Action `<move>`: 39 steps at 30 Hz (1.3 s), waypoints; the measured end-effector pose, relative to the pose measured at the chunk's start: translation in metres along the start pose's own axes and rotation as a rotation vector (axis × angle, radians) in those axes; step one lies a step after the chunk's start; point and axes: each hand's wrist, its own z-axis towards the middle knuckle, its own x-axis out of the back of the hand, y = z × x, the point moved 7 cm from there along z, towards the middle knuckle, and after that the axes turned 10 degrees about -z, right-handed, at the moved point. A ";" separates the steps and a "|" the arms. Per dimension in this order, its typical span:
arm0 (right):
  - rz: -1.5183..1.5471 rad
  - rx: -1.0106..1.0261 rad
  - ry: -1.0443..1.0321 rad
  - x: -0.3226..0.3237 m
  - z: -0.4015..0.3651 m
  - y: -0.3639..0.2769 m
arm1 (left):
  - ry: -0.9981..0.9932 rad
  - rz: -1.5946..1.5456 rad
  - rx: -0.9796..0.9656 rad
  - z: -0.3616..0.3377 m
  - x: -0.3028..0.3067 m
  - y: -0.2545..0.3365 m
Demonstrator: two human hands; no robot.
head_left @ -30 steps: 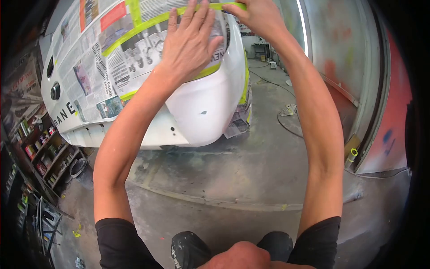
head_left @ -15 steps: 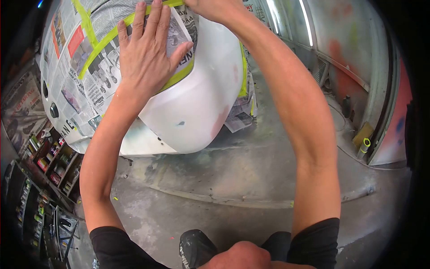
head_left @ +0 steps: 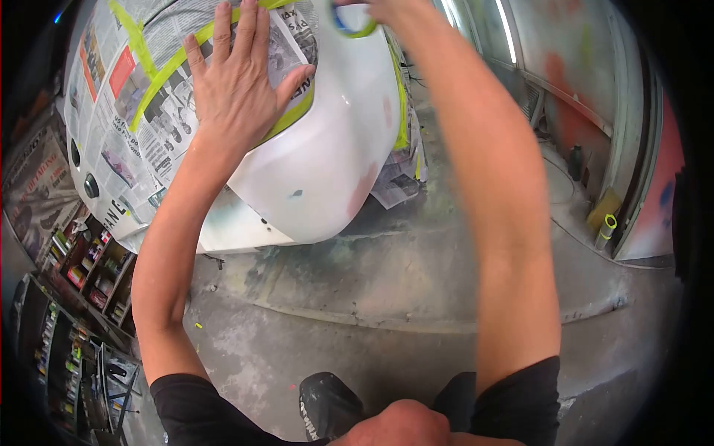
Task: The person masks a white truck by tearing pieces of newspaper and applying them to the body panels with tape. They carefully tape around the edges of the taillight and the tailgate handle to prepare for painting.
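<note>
My left hand [head_left: 242, 89] lies flat with fingers spread on newspaper [head_left: 175, 123] that covers the upper part of a white car body panel [head_left: 312, 178]. Yellow-green masking tape [head_left: 160, 85] runs along the paper's edges, and one strip passes under my left fingers. At the top edge of the view, my right hand [head_left: 383, 9] is partly cut off and blurred. It grips a roll of masking tape [head_left: 358, 30], yellow-green with a blue inner ring, just above the white panel. A small dark spot [head_left: 296, 194] and pinkish patches show on the bare panel.
Shelves [head_left: 93, 271] with cans and bottles stand at the lower left. Beneath the car, the concrete floor [head_left: 387, 297] has a raised curved edge. To the right are a paint-stained wall [head_left: 569, 82] and a yellow-green roll [head_left: 606, 230] near the floor.
My right hand has moved right and away from the taped paper, and the tape roll has come into view. My left hand stays flat on the newspaper. The view has shifted slightly.
</note>
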 end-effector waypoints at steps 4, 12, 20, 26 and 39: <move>0.737 -0.339 0.048 0.021 -0.074 0.098 | -0.013 0.014 -0.010 0.005 0.004 -0.001; 0.920 -0.563 -0.075 -0.003 -0.346 0.138 | -0.377 0.165 -0.149 0.034 -0.003 0.009; 1.138 -0.734 -0.307 -0.073 -0.440 0.121 | -0.142 -0.196 -0.212 0.013 -0.004 -0.023; 1.139 -0.779 -0.295 -0.070 -0.447 0.110 | -0.231 -0.062 -0.268 0.014 0.000 -0.006; 1.065 -0.756 -0.260 -0.062 -0.447 0.106 | -0.527 -0.361 -0.199 -0.111 0.006 0.071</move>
